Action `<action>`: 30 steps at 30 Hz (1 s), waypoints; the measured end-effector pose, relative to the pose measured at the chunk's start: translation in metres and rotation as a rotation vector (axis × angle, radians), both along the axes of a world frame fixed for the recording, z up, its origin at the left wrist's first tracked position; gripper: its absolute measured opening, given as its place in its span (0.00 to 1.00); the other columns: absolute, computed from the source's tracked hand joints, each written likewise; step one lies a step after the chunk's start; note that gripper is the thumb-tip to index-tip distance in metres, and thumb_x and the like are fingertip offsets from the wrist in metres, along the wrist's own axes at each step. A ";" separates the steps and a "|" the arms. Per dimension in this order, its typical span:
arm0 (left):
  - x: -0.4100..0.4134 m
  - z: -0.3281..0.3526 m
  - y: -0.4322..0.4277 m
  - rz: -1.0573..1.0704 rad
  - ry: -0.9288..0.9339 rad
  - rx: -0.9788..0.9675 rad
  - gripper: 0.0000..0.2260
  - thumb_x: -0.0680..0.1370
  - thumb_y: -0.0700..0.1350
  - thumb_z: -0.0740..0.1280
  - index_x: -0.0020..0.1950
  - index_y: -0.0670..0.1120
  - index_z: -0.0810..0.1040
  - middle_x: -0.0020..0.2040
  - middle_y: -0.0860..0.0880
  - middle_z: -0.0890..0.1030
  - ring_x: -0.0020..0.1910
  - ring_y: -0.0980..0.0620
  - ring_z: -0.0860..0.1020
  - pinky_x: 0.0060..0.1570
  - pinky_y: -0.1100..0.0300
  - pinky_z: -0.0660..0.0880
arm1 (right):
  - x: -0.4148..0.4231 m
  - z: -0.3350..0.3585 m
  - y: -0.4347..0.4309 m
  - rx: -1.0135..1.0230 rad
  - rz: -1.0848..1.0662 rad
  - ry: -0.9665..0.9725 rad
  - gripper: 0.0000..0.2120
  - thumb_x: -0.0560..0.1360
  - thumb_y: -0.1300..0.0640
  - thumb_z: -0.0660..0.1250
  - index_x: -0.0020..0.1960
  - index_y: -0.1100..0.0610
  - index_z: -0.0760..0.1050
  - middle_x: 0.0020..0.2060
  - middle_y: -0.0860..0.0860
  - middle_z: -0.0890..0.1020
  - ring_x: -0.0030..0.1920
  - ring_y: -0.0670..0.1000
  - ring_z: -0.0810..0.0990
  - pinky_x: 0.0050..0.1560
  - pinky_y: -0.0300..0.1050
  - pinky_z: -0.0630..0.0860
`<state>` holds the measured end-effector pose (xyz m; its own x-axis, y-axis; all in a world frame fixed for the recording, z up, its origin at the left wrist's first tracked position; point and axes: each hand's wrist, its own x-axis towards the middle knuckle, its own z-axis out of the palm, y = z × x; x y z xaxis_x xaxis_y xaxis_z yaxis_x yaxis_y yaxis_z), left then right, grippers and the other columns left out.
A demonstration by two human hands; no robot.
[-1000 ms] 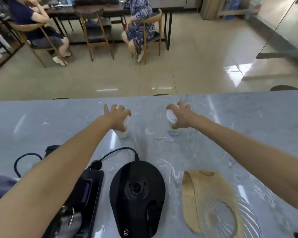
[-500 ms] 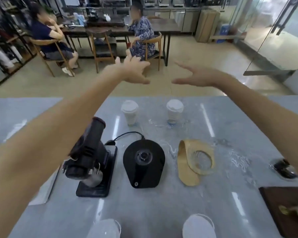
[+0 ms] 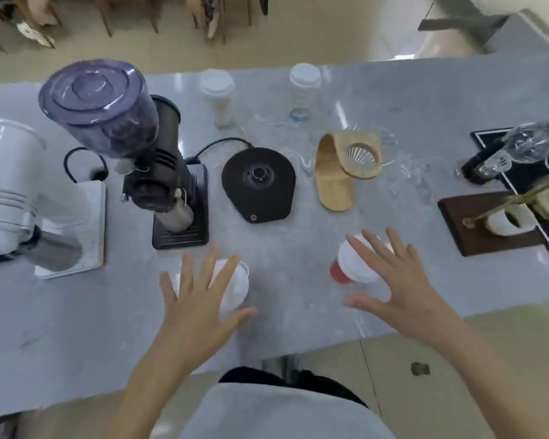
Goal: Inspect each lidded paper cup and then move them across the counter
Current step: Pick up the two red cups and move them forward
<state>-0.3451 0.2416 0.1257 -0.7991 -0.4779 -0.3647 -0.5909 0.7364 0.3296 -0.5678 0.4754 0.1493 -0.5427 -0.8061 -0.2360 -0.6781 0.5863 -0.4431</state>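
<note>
Grey marble counter (image 3: 298, 312), viewed from above. Left hand (image 3: 197, 308) spread flat, fingers splayed, hovering over near white-lidded cup (image 3: 232, 289); contact not discernible, nothing gripped. Right hand (image 3: 396, 286) likewise open and splayed, over red cup with white lid (image 3: 351, 264); cup peeking out on thumb side beneath index and middle fingers, red wall visible toward left hand; whether touching cannot be told. Between the two hands, bare counter. Straight beyond left hand's fingertips: black coffee grinder (image 3: 159, 172) with clear purple-tinted hopper, standing on dark base. Further out to that hand's outer side: white grinder (image 3: 13, 191) on white base. Ahead between both hands: black kettle base (image 3: 259, 183), cord trailing off toward black grinder. Just beyond right hand's fingertips: wooden dripper stand (image 3: 336, 175) holding glass dripper. Far beyond all that, at counter's opposite edge: two more lidded paper cups, far left cup (image 3: 217, 93) and far right cup (image 3: 303, 87), upright, well apart from each other and from both hands. Off right hand's outer side: dark wooden board (image 3: 479, 229) with brass-armed stand and white cup, glassware behind it, blurred.
</note>
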 end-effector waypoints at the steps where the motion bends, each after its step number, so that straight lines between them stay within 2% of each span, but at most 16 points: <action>1: 0.007 -0.010 -0.001 -0.016 -0.030 0.014 0.39 0.73 0.72 0.54 0.80 0.63 0.44 0.82 0.55 0.36 0.79 0.43 0.33 0.75 0.33 0.38 | 0.001 -0.010 0.005 0.063 -0.017 0.014 0.45 0.65 0.24 0.55 0.77 0.36 0.44 0.81 0.46 0.49 0.81 0.57 0.39 0.76 0.63 0.39; 3: 0.014 -0.024 -0.006 -0.040 -0.022 0.042 0.39 0.74 0.71 0.57 0.80 0.61 0.44 0.82 0.53 0.38 0.80 0.43 0.34 0.75 0.34 0.41 | -0.003 -0.025 0.010 0.180 -0.032 0.082 0.48 0.64 0.24 0.55 0.79 0.39 0.43 0.82 0.49 0.48 0.80 0.60 0.39 0.76 0.64 0.41; 5: 0.012 -0.033 -0.011 -0.057 0.044 0.095 0.38 0.76 0.66 0.61 0.81 0.59 0.48 0.83 0.50 0.40 0.80 0.42 0.36 0.77 0.37 0.45 | -0.008 -0.038 0.008 0.216 -0.060 0.125 0.48 0.67 0.27 0.60 0.80 0.42 0.45 0.82 0.52 0.48 0.80 0.64 0.39 0.75 0.65 0.43; 8: 0.005 -0.044 -0.016 -0.083 0.104 0.169 0.36 0.77 0.58 0.68 0.80 0.58 0.53 0.83 0.48 0.41 0.81 0.43 0.38 0.77 0.40 0.54 | -0.017 -0.054 -0.001 0.228 -0.127 0.071 0.48 0.71 0.35 0.70 0.81 0.40 0.46 0.82 0.52 0.46 0.79 0.65 0.40 0.75 0.65 0.49; 10: 0.001 -0.050 -0.016 -0.117 0.093 0.125 0.37 0.77 0.56 0.71 0.80 0.58 0.55 0.83 0.47 0.44 0.81 0.42 0.41 0.76 0.41 0.58 | -0.022 -0.061 -0.007 0.220 -0.143 0.004 0.46 0.72 0.40 0.73 0.81 0.42 0.48 0.82 0.52 0.47 0.79 0.65 0.46 0.74 0.64 0.57; 12: -0.002 -0.054 -0.016 -0.130 0.095 0.041 0.37 0.76 0.55 0.72 0.80 0.57 0.57 0.82 0.45 0.48 0.80 0.41 0.47 0.72 0.41 0.63 | -0.026 -0.066 -0.012 0.198 -0.137 0.015 0.45 0.73 0.45 0.75 0.81 0.42 0.52 0.81 0.52 0.49 0.77 0.64 0.53 0.72 0.63 0.64; 14: -0.006 -0.056 -0.016 -0.110 0.111 0.013 0.37 0.75 0.53 0.74 0.79 0.57 0.59 0.81 0.46 0.52 0.78 0.42 0.51 0.69 0.42 0.66 | -0.032 -0.069 -0.016 0.198 -0.141 0.052 0.44 0.72 0.47 0.75 0.80 0.40 0.53 0.81 0.51 0.50 0.76 0.63 0.55 0.69 0.62 0.67; 17: -0.011 -0.059 -0.017 -0.044 0.112 0.080 0.36 0.74 0.52 0.74 0.77 0.60 0.59 0.80 0.49 0.53 0.75 0.44 0.53 0.67 0.45 0.68 | -0.043 -0.071 -0.022 0.232 -0.139 0.047 0.43 0.71 0.48 0.75 0.78 0.37 0.54 0.80 0.51 0.53 0.73 0.62 0.56 0.66 0.60 0.70; 21: -0.022 -0.055 -0.018 0.055 0.094 0.125 0.34 0.71 0.51 0.74 0.72 0.64 0.62 0.72 0.53 0.61 0.69 0.45 0.59 0.57 0.50 0.72 | -0.059 -0.066 -0.030 0.270 -0.030 0.026 0.39 0.69 0.49 0.76 0.73 0.39 0.59 0.74 0.50 0.62 0.66 0.64 0.65 0.59 0.57 0.74; 24: -0.038 -0.038 -0.022 0.112 0.030 0.149 0.33 0.66 0.51 0.73 0.67 0.65 0.65 0.64 0.55 0.64 0.64 0.47 0.63 0.56 0.50 0.73 | -0.084 -0.041 -0.041 0.352 0.103 -0.047 0.37 0.68 0.51 0.75 0.71 0.39 0.62 0.68 0.50 0.67 0.63 0.60 0.68 0.57 0.54 0.75; 27: -0.065 -0.002 -0.034 0.014 -0.082 0.154 0.33 0.66 0.52 0.71 0.69 0.66 0.64 0.61 0.55 0.64 0.60 0.50 0.65 0.58 0.51 0.74 | -0.119 0.017 -0.055 0.375 0.296 -0.154 0.36 0.67 0.51 0.77 0.69 0.38 0.63 0.63 0.47 0.70 0.63 0.55 0.72 0.57 0.51 0.77; 30: -0.106 0.066 -0.046 -0.090 -0.116 0.216 0.32 0.66 0.56 0.71 0.64 0.76 0.62 0.59 0.61 0.67 0.56 0.57 0.72 0.47 0.64 0.75 | -0.161 0.101 -0.071 0.364 0.460 -0.222 0.34 0.69 0.49 0.77 0.68 0.35 0.62 0.65 0.44 0.69 0.63 0.52 0.73 0.61 0.52 0.78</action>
